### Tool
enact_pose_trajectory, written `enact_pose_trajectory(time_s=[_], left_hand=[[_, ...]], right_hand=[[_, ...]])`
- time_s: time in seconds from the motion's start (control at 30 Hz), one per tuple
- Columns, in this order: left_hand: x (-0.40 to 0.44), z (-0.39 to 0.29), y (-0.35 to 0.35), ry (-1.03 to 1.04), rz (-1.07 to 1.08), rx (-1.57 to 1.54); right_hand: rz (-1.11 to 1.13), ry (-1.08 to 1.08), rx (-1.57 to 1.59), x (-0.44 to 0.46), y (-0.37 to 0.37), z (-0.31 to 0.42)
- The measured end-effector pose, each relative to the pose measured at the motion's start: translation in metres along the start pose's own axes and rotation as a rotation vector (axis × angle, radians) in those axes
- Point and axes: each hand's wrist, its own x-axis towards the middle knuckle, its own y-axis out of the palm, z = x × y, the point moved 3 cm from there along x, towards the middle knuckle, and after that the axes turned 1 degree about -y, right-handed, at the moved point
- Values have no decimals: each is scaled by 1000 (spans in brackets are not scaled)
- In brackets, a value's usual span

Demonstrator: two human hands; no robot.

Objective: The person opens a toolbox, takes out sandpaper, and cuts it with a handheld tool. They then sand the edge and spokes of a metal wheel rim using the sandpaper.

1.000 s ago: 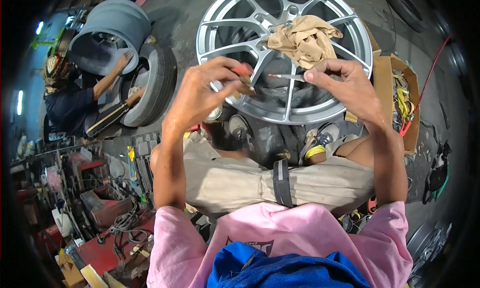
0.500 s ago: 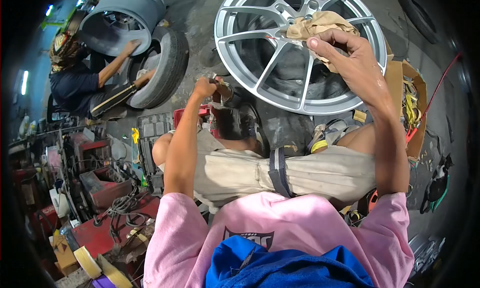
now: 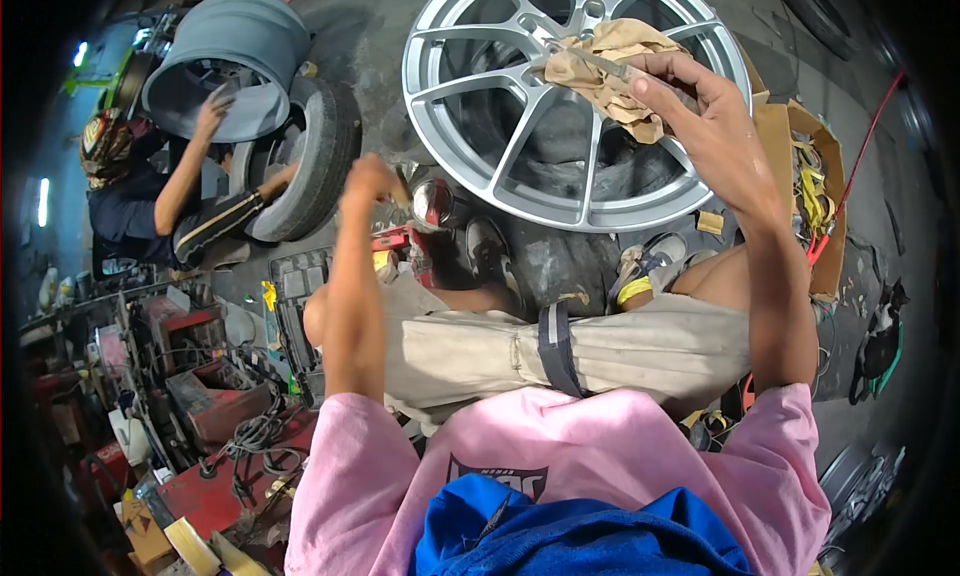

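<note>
A silver multi-spoke wheel rim [image 3: 588, 216] lies face up in front of me. My right hand [image 3: 705, 116] is over its right side, thumb and fingers pinching a thin flat blade-like strip [image 3: 603, 64] that points left toward the hub. Crumpled brown paper [image 3: 625, 101] lies beneath the strip, against my fingers; whether they also grip it I cannot tell. Left of the rim, my left hand [image 3: 370, 181] is closed, with a short tan piece [image 3: 401, 190] by its fingers, its kind unclear. Just right of that hand stands an open shiny can [image 3: 432, 202].
A co-worker [image 3: 135, 176] at the left handles a grey wheel barrel [image 3: 225, 66] beside a tire [image 3: 335, 161]. At the right is a cardboard box [image 3: 775, 141] with straps. A red tool case [image 3: 405, 251] is near my knee, and a cat [image 3: 882, 336] is at far right.
My left hand has moved up and left, away from the can. My right hand stays over the rim, with the strip now plainer to see. The view has shifted slightly.
</note>
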Motion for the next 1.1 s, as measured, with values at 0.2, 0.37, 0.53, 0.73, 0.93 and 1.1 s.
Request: enact_pose_trajectory(time_s=[0.2, 0.37, 0.53, 0.73, 0.93, 1.1], left_hand=[[-126, -65, -191, 307, -91, -884], [-175, -150, -199, 550, 75, -1116], [-186, -179, -191, 648, 260, -1218], [-180, -186, -191, 775, 356, -1263], [-178, -198, -189, 888, 364, -1255], [-194, -202, -210, 774, 547, -1216]], right_hand=[[53, -150, -93, 5, 11, 3], [120, -368, -240, 0, 28, 14], [207, -359, -347, -3, 35, 23], [186, -506, -418, -7, 28, 19], [154, -529, -453, -11, 26, 14], [118, -545, -451, -14, 23, 12]])
